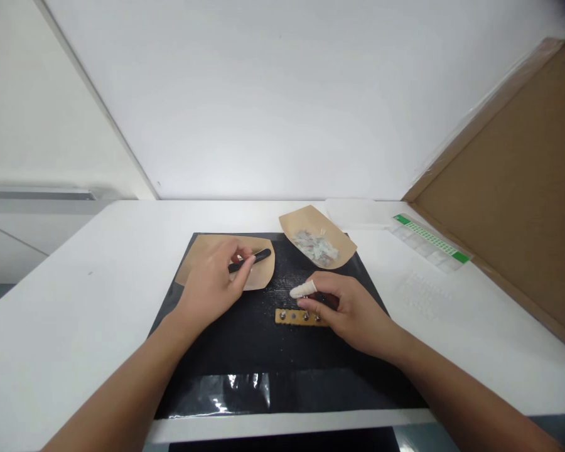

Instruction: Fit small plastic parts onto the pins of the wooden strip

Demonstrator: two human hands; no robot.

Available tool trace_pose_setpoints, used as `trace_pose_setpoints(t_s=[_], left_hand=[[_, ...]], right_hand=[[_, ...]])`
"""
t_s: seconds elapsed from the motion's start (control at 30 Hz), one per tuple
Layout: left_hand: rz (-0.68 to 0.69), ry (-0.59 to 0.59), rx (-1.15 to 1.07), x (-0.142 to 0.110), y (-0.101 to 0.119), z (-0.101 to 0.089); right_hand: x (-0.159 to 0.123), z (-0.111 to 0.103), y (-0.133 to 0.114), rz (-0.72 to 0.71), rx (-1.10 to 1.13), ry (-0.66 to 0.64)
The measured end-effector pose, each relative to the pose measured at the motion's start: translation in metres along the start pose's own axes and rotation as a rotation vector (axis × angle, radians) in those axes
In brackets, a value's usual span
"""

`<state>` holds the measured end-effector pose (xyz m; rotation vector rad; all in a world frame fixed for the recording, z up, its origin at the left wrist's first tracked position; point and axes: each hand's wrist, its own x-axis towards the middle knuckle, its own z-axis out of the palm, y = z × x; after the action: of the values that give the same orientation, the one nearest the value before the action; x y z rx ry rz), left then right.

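Note:
My left hand [219,273] is closed around a slim black tool with a rounded end [262,255], held over the left brown paper tray [188,263]. My right hand [343,307], a white finger cot [303,289] on its index finger, pinches thumb and index together. Something tiny and shiny seems to be at the fingertips, too small to name. Just below the fingertips lies a yellowish-brown strip [294,316] bearing several round metal pieces. The hand covers its right end.
A black mat [258,351] covers the middle of the white table [85,314]. Behind my right hand, a second paper tray [341,246] holds crumpled clear scraps [316,247]. Farther right are a clear plastic case with a green label [430,238] and a cardboard panel [513,157].

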<state>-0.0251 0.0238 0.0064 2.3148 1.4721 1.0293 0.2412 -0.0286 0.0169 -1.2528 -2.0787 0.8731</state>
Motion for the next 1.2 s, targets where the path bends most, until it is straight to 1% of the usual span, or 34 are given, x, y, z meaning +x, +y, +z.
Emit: trace_pose_setpoints(t_s=[0.07,0.17,0.23,0.3,0.5,0.67,0.8,1.0,1.1,1.2], left_hand=[[0.095,-0.031,-0.046,-0.002,0.006,0.0],[0.295,-0.141,-0.111,-0.005,0.015,-0.002],[0.369,-0.197,-0.142,-0.007,0.019,-0.002],[0.404,-0.24,-0.172,-0.009,0.02,-0.001],[0.44,-0.3,-0.237,-0.012,0.02,0.006],[0.452,-0.325,-0.257,-0.011,0.023,0.005],[0.474,-0.348,-0.232,-0.011,0.024,0.004],[0.492,-0.381,-0.159,-0.014,0.023,0.006],[0.491,-0.403,-0.108,-0.017,0.023,0.01],[0.491,-0.398,-0.063,-0.019,0.022,0.014]], right_hand=[[0.0,0.001,0.0,-0.02,-0.005,-0.006],[0.0,0.002,0.001,-0.036,-0.044,0.019],[0.0,0.003,0.002,-0.027,-0.075,0.049],[-0.001,0.004,0.003,-0.012,-0.077,0.063],[-0.001,0.005,0.003,0.041,-0.003,0.039],[0.0,0.008,0.004,0.086,0.029,0.077],[-0.001,0.008,0.001,0.081,0.06,0.062],[-0.003,0.011,-0.003,0.066,0.009,0.015],[-0.004,0.015,0.0,0.047,-0.053,0.03],[-0.004,0.018,0.003,0.048,-0.098,0.03]])
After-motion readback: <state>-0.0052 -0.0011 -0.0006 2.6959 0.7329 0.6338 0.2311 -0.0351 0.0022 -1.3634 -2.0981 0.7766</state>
